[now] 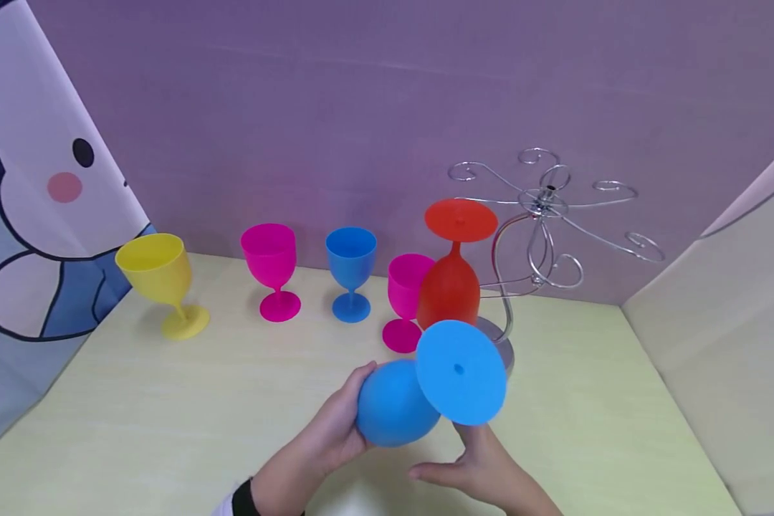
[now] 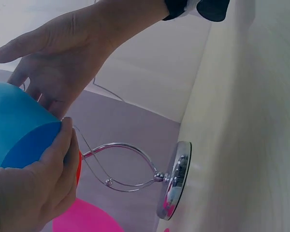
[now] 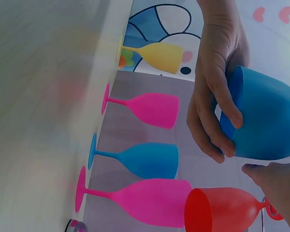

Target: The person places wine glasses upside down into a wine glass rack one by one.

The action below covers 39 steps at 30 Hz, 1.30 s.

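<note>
My left hand (image 1: 345, 419) grips the bowl of a blue plastic goblet (image 1: 396, 405), its fingers curled over the rim in the right wrist view. The goblet is tilted, with its round foot (image 1: 461, 373) toward the head camera and its mouth facing away. My right hand (image 1: 484, 466) is beneath the foot, thumb spread apart; its other fingers are partly hidden by the goblet. In the left wrist view, that right hand (image 2: 63, 58) has extended fingers right beside the bowl. Just beyond, a red goblet (image 1: 450, 290) hangs upside down at a chrome stemware rack (image 1: 545, 204) with curled arms.
Along the back of the pale table (image 1: 574, 401) stand a yellow goblet (image 1: 161, 269), a pink goblet (image 1: 269, 254), a blue goblet (image 1: 351, 261) and another pink goblet (image 1: 405, 287), all upright. The rack's round base (image 2: 176, 181) rests behind the held goblet. A purple backdrop (image 1: 335, 107) rises behind.
</note>
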Available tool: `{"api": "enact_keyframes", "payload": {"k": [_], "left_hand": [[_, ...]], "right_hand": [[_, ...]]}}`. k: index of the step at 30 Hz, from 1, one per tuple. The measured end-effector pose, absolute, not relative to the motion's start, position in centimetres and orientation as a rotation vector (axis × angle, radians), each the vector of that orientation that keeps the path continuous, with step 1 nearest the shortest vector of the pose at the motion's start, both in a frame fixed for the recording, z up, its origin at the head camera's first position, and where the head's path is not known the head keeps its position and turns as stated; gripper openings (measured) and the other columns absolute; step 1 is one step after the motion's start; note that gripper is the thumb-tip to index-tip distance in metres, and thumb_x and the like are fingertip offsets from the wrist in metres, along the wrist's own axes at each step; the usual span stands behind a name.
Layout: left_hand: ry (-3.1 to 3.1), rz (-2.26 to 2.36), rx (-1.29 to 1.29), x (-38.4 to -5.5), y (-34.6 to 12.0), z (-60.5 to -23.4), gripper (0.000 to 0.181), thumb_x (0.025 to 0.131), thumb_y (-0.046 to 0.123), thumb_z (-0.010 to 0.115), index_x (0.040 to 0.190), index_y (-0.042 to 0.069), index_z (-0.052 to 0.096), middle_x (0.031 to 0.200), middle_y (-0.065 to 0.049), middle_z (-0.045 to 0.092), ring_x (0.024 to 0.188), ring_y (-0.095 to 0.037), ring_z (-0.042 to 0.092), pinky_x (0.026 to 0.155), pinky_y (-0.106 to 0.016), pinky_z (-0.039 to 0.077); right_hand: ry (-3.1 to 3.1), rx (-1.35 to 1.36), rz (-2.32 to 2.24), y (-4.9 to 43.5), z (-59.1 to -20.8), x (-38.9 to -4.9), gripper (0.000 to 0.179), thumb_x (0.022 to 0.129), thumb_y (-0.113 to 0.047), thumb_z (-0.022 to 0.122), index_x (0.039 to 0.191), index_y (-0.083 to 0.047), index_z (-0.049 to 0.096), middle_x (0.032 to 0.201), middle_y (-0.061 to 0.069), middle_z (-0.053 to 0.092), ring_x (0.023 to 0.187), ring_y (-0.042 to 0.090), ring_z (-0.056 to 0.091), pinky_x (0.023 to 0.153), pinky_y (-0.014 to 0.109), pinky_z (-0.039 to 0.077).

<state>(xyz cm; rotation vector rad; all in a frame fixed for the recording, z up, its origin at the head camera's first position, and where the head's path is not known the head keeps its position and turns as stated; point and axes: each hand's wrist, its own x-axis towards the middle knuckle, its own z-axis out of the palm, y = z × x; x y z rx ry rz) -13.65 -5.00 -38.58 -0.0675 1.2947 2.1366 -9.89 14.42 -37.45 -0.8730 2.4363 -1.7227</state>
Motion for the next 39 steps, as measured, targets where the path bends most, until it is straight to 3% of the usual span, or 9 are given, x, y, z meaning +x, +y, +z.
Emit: {"api": "enact_keyframes", "payload": {"k": [6,13,19,39], "left_hand": [[1.238,2.106,-0.041,-13.4,-4.7,-38.9,0.075,0.089,0.061,0.035,0.142,0.013,0.013,0.134,-0.022,0.030,0.113,-0.037,0.043,0.097,-0.048,0.040],[1.163,2.107,-0.040,-13.2,-4.3,-39.3,0.071,0.089,0.059,0.037,0.142,0.015,0.019,0.134,-0.021,0.035,0.113,-0.039,0.045,0.094,-0.051,0.042],[1.168,2.099,-0.016,-13.1,-4.1,-39.7,0.072,0.091,0.059,0.033,0.143,0.013,0.014,0.133,-0.023,0.032,0.110,-0.039,0.047,0.096,-0.053,0.039],[1.152,2.081,0.037,-13.0,-3.4,-39.8,0.070,0.091,0.058,0.030,0.142,0.010,0.016,0.128,-0.019,0.039,0.108,-0.032,0.049,0.093,-0.046,0.043]], "right_hand": [[2.367,-0.803,-1.749,14.3,-37.2,-9.7,0.095,0.073,-0.017,0.076,0.142,-0.026,0.011,0.143,0.007,0.026,0.128,0.039,0.024,0.094,0.066,0.032],[2.378,-0.781,-1.711,14.3,-37.2,-9.8,0.089,0.074,-0.018,0.074,0.141,-0.027,0.015,0.141,0.006,0.029,0.127,0.038,0.026,0.092,0.063,0.037],[2.430,-0.757,-1.665,14.1,-37.2,-10.0,0.088,0.075,-0.020,0.074,0.140,-0.028,0.016,0.141,0.007,0.029,0.126,0.036,0.029,0.092,0.061,0.039],[2.479,-0.704,-1.624,14.1,-37.1,-10.1,0.096,0.074,-0.025,0.075,0.141,-0.028,0.007,0.141,0.008,0.024,0.126,0.035,0.027,0.091,0.059,0.040]]}}
